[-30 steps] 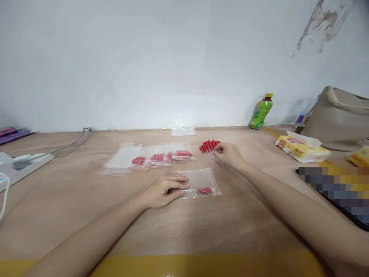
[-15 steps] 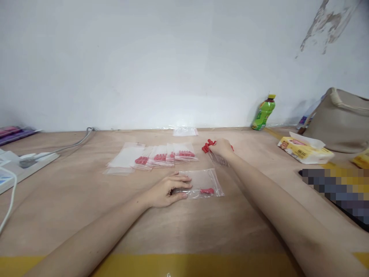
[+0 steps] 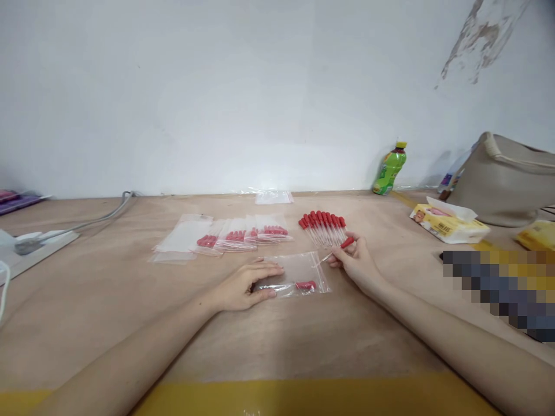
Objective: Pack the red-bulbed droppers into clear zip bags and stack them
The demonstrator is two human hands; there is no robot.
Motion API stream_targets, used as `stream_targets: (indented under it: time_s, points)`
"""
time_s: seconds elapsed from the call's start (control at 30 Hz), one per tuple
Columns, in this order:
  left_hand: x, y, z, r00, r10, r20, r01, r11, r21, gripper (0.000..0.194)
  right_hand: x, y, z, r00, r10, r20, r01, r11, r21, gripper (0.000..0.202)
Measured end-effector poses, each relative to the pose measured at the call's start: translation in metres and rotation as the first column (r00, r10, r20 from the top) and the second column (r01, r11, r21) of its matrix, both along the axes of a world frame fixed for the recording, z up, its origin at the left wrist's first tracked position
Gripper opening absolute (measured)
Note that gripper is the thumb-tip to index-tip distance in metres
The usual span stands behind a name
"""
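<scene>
My left hand (image 3: 247,284) rests on the left end of a clear zip bag (image 3: 284,268), fingers stretched out and thumb apart. Inside that bag, near its lower edge, lies at least one piece with a red bulb (image 3: 306,285). My right hand (image 3: 355,263) pinches a dropper (image 3: 347,242) with a red bulb and a thin clear stem. The stem's tip points left, at the zip end of the bag; I cannot tell whether it touches. Just beyond my right hand, a fanned row of droppers (image 3: 323,219) lies with the red bulbs away from me.
Overlapping bags with red-bulbed droppers (image 3: 236,236) lie left of the fan, beside plain bags (image 3: 182,234). Another bag (image 3: 274,197) is by the wall. A green bottle (image 3: 390,170), tissue pack (image 3: 448,224) and beige handbag (image 3: 498,179) stand right; a power strip (image 3: 43,248) lies left.
My right hand has moved from the row of droppers toward me, bringing one dropper to the bag's right end. My left hand stays on the bag. The view has shifted slightly.
</scene>
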State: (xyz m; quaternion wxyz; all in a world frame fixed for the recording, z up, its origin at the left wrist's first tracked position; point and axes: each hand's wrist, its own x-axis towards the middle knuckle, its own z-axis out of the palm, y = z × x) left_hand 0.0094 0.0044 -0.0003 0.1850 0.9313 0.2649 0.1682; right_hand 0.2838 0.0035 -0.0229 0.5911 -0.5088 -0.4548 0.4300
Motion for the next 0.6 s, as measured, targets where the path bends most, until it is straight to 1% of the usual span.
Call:
stream_targets:
  time_s: [0.1, 0.2, 0.27, 0.33, 0.47, 0.53, 0.6]
  points:
    - [0.0, -0.002, 0.001, 1.0, 0.019, -0.004, -0.019, 1.0, 0.005, 0.046, -0.006, -0.006, -0.001, 0.983, 0.127, -0.134, -0.136, 0.989, -0.059, 0.045]
    - [0.0, -0.002, 0.002, 0.999, 0.042, -0.011, -0.042, 0.999, 0.008, 0.048, -0.005, -0.009, 0.001, 0.964, 0.218, -0.154, -0.233, 0.969, -0.084, 0.036]
    - [0.001, -0.003, 0.002, 0.998, 0.05, -0.027, -0.05, 0.999, 0.008, 0.049, 0.0, -0.01, 0.002, 0.959, 0.272, -0.085, -0.279, 0.955, -0.099, 0.035]
    - [0.001, -0.003, 0.002, 0.997, 0.059, -0.04, -0.059, 0.998, 0.01, 0.049, 0.006, -0.01, 0.004, 0.934, 0.355, 0.032, -0.348, 0.928, -0.133, 0.035]
    - [0.0, -0.003, 0.002, 0.996, 0.069, -0.053, -0.069, 0.998, 0.011, 0.049, 0.014, -0.011, 0.011, 0.81, 0.538, 0.234, -0.493, 0.841, -0.224, 0.036]
    - [0.0, -0.002, 0.001, 0.996, 0.066, -0.052, -0.065, 0.998, 0.01, 0.049, 0.014, -0.011, 0.014, 0.753, 0.57, 0.329, -0.531, 0.822, -0.207, 0.035]
    - [0.0, -0.001, 0.0, 0.997, 0.063, -0.051, -0.063, 0.998, 0.011, 0.049, 0.011, -0.012, 0.014, 0.727, 0.567, 0.387, -0.548, 0.819, -0.17, 0.034]
